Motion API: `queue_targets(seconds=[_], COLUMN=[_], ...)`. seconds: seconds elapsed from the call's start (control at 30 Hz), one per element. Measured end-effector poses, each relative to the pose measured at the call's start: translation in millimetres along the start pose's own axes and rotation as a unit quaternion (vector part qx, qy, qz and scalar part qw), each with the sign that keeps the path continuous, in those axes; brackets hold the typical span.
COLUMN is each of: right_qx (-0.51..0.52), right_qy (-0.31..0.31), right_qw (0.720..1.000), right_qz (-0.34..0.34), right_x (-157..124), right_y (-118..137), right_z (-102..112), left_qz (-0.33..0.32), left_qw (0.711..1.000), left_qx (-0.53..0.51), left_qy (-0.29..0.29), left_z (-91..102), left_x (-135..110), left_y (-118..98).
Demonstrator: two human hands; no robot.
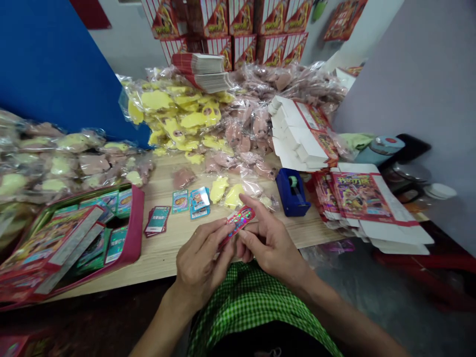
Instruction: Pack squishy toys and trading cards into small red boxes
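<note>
the left hand and right hand are held close together over the front edge of the wooden table, with a shiny red packet between them. the left hand pinches the packet's lower end between thumb and fingers, while the right hand pinches its upper end, with the first finger bent over the top. the packet sits just above the person's lap, tilted up toward the right

to the left of the hands, an open box with a dark pink rim holds teal cards standing in rows, with long red and white packs lying across them. near the box, a small pile of red-edged cards lies on the table, and two small groups of teal cards lie just beyond it. further back, plastic bags of yellow toys and pink toys are heaped together, with more bags along the left side of the table. a stack of red-edged paper sits on the heap. to the right are a blue tape dispenser, folded white boxes and flat printed box sheets. red printed boxes are stacked against the back
</note>
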State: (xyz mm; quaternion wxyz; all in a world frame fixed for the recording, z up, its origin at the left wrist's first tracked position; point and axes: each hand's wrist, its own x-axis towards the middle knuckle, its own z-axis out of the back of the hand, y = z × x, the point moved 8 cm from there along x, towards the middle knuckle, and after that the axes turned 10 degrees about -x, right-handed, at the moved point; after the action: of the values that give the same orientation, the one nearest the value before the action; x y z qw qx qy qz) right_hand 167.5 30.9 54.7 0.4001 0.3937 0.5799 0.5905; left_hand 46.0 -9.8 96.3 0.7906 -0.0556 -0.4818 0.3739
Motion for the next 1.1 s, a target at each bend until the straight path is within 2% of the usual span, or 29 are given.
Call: queue_targets(seconds=[0.2,0.4,0.47,0.6,0.7,0.8,0.9,0.97,1.03,1.1], right_qx=[-0.006,0.019,0.033,0.035,0.023,0.019,0.020,0.025,0.034,0.035], right_qy=[-0.021,-0.051,-0.051,-0.058,-0.074,-0.080,-0.079,-0.081,-0.087,-0.096], right_qw=[1.000,0.998,0.998,0.998,0.997,0.997,0.997,0.996,0.995,0.994], right_qz=[0.001,0.004,0.004,-0.002,0.005,0.011,0.012,0.024,0.038,0.046], right_x=[0.7,2.0,2.6,2.5,0.6,-1.8,-2.7,-2.4,-1.9,-1.7], right_y=[-7.0,-10.7,-11.3,-13.2,-13.1,-13.8,-15.9,-15.9,-16.0,-17.4], right_z=[0.3,8.3,8.6,8.4,9.4,9.2,7.7,7.1,7.0,7.5], left_qz=[0.013,0.035,0.008,-0.097,-0.117,-0.066,0.042,0.092,0.089,0.049], left_qw=[1.000,0.997,0.999,0.993,0.991,0.996,0.993,0.988,0.989,0.991], left_qx=[-0.018,-0.061,-0.040,0.040,0.048,0.003,-0.061,-0.076,-0.060,-0.028], left_qy=[-0.007,0.020,0.026,0.049,0.042,0.066,0.093,0.098,0.106,0.118], left_z=[0.9,-5.2,-6.0,-11.7,-11.1,-10.6,-10.9,-12.1,-15.8,-21.6], left_x=[3.0,18.2,20.1,11.9,6.8,12.5,26.0,35.4,43.6,47.8], left_y=[4.3,4.8,2.0,-6.2,-6.0,-2.0,8.5,14.0,13.3,7.4])
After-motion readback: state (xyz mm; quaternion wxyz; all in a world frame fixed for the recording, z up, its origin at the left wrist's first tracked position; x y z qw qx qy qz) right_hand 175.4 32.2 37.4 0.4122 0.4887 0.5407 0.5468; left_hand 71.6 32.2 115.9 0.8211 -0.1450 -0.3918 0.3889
